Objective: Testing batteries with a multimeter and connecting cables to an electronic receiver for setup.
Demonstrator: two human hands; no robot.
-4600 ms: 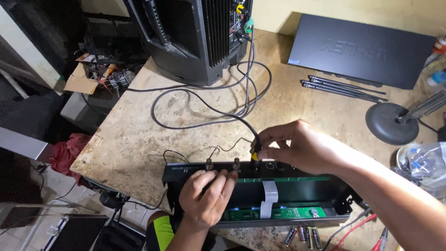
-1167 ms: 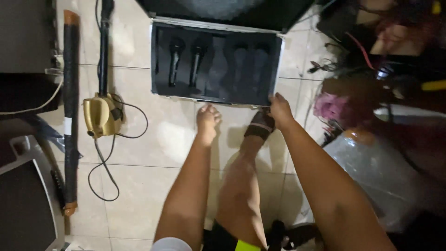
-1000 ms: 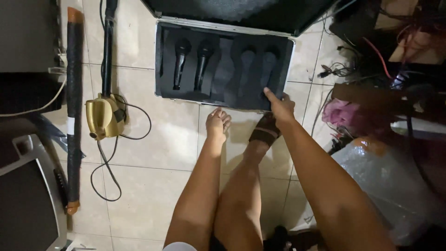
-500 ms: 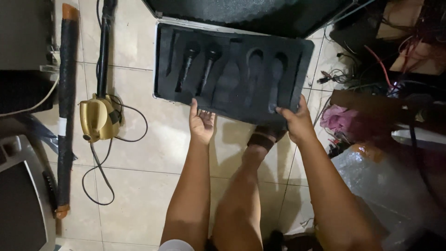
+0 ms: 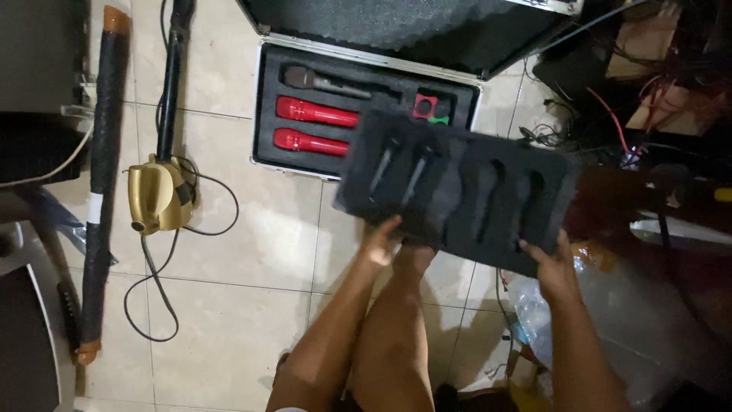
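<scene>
Fingers of the left hand [image 5: 379,243] curl under the near edge of a black foam insert [image 5: 457,191], and the right hand [image 5: 555,267] grips the same edge further along, fingers hidden beneath it. Lifted clear, the insert hangs tilted over the front right corner of the open case [image 5: 366,107]. It is soft, matte foam, roughly rectangular, cut with long rounded slots; two slim dark microphones [image 5: 398,169] lie in the left ones. Below, the case's lower layer holds two glossy red microphones [image 5: 314,127] and a grey one [image 5: 316,80] near its back edge. Its metal rim glints on the pale tiled floor [image 5: 244,305].
</scene>
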